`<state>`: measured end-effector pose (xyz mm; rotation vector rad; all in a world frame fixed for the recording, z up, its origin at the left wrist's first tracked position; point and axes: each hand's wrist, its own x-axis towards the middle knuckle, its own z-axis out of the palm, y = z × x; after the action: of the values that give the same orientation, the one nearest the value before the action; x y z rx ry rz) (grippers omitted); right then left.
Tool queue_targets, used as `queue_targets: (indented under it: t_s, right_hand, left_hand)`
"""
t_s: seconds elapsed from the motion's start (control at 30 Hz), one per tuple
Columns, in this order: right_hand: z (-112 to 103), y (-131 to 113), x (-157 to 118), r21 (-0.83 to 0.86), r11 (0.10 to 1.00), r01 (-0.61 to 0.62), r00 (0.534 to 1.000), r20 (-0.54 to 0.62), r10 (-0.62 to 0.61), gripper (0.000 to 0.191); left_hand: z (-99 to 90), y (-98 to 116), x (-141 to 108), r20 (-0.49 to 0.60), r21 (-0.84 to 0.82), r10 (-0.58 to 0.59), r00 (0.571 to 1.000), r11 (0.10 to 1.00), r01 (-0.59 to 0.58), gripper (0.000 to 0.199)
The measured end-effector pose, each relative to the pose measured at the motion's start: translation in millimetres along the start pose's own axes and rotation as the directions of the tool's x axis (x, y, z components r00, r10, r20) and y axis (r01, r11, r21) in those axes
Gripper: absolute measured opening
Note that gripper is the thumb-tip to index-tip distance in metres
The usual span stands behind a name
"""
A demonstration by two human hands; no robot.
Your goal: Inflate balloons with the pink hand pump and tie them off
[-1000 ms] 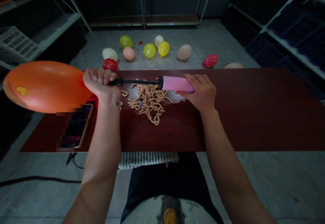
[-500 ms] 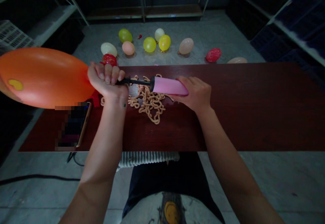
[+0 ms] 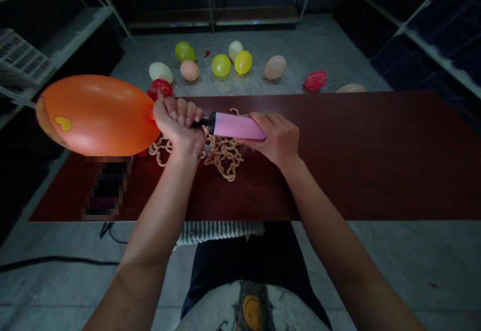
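My left hand (image 3: 180, 118) is closed around the black end of a pink balloon pump (image 3: 235, 125), above the table. At that same fist sits the neck of a large inflated orange balloon (image 3: 101, 115), which stretches out to the left; the fingers hide where neck and pump meet. My right hand (image 3: 276, 138) is wrapped round the other end of the pink barrel. Only a short length of black shows between barrel and left fist. Beneath the pump lies a heap of tan, chain-like loops (image 3: 225, 158), partly covered by my left wrist.
On the dark red table (image 3: 356, 155), a blurred-out phone (image 3: 108, 186) lies at the left below the balloon. Several smaller balloons, among them a yellow balloon (image 3: 221, 65) and a red balloon (image 3: 315, 80), rest on the floor beyond. Shelving (image 3: 259, 14) stands behind.
My left hand and the orange balloon have moved right, towards the right hand. The pump's black rod has slid into the pink barrel. My right hand has shifted slightly left.
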<state>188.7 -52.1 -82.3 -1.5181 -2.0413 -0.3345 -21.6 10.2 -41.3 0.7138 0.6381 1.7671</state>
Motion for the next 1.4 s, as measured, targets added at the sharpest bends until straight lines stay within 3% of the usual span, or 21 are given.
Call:
queue_targets:
  t_s: [0.23,0.43,0.57,0.7,0.8,0.93,1.4]
  right_hand:
    - [-2,0,3,-0.041,0.999,0.024,0.999,-0.021,-0.025,0.065]
    - [-2,11,2,-0.085,0.996,0.003,1.0,-0.018,-0.005,0.066]
    - [0,20,2,-0.103,0.995,-0.007,0.999,-0.047,0.002,0.065]
    - [-2,28,2,-0.103,0.994,-0.02,0.998,-0.055,0.014,0.065]
    - [-5,37,2,-0.094,0.996,-0.001,0.999,-0.044,-0.003,0.068]
    - [-12,47,2,-0.093,0.996,0.006,0.999,-0.048,-0.011,0.068]
    - [-13,46,-6,-0.049,0.999,-0.004,1.0,0.013,0.005,0.074]
  left_hand:
    - [-2.8,4,4,0.006,-0.059,0.021,1.0,0.998,-0.02,0.058]
    - [-22.3,9,20,0.085,-0.051,0.062,0.994,0.997,-0.057,0.054]
    - [-31.2,15,30,-0.024,-0.037,0.037,0.999,0.999,-0.038,0.051]
    - [-24.1,26,28,-0.179,-0.147,0.002,0.984,0.989,-0.028,0.049]
    - [-15.9,34,23,-0.18,-0.246,-0.001,0.984,0.968,-0.044,0.044]
    - [-12.5,40,22,-0.218,-0.24,0.022,0.976,0.968,-0.076,0.039]
    - [-21.0,42,24,-0.133,-0.131,0.057,0.989,0.989,-0.075,0.044]
